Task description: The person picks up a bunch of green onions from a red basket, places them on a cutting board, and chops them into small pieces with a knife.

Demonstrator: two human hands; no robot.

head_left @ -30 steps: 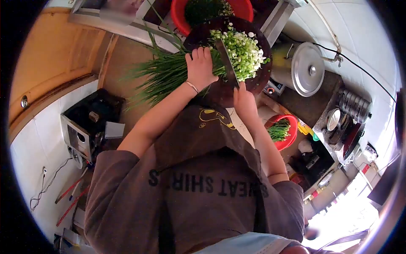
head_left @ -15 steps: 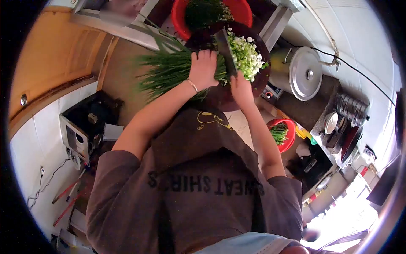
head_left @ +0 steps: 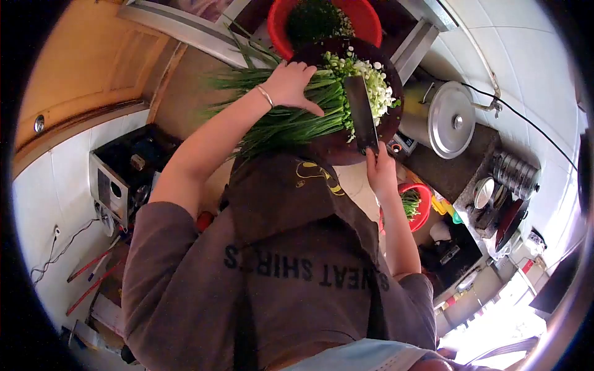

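Note:
A thick bunch of green onions (head_left: 297,130) lies across a dark round chopping board (head_left: 331,148), its long leaves hanging off to the left. My left hand (head_left: 289,86) rests on top of the bunch with thumb and fingers spread. In my right hand (head_left: 381,170) is the handle of a cleaver (head_left: 361,110). The dark blade lies between the cut end of the bunch and a heap of chopped green onion (head_left: 376,83), with its tip pointing away from me.
Behind the board stands a red basin (head_left: 373,25) holding chopped greens. A lidded metal pot (head_left: 455,120) is on the right. Lower right, another red basin (head_left: 422,218) holds more green onions. A stove-like appliance (head_left: 111,188) stands left.
My left hand has opened and shifted left along the bunch. The cleaver has moved right and toward me in my right hand, off the place where it was cutting.

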